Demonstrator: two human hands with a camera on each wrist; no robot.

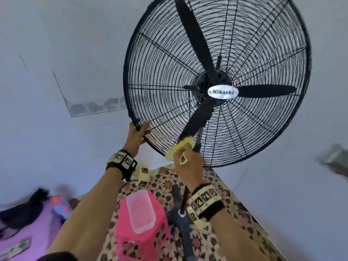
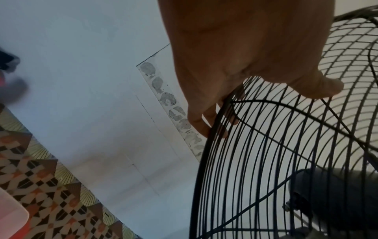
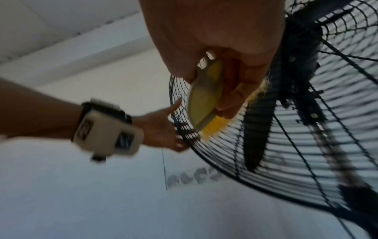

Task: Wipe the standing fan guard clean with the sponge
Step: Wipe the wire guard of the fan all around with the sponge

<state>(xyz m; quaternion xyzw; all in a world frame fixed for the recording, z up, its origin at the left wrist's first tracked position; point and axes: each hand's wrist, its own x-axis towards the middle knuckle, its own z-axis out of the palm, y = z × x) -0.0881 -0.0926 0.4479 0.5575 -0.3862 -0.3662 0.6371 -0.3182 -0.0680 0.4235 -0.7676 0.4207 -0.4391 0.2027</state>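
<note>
A big black standing fan guard [image 1: 169,72] with black blades behind its wires fills the upper head view. My left hand [image 1: 137,134] grips the guard's lower-left rim, thumb on the front and fingers behind the wires [image 2: 266,161]. My right hand [image 1: 188,161] holds a yellow sponge [image 1: 183,146] with a cream plastic back, pressed against the bottom of the guard. In the right wrist view the sponge [image 3: 204,100] lies flat on the wires [image 3: 306,145] under my right hand's fingers [image 3: 231,97], with the left hand [image 3: 161,131] just beyond it.
Below my arms a pink plastic stool [image 1: 143,228] carries a clear container [image 1: 140,213]. The fan's pole [image 1: 183,202] rises from a dark base on the patterned floor [image 1: 216,242]. White walls stand behind the fan. A purple surface [image 1: 37,232] lies at lower left.
</note>
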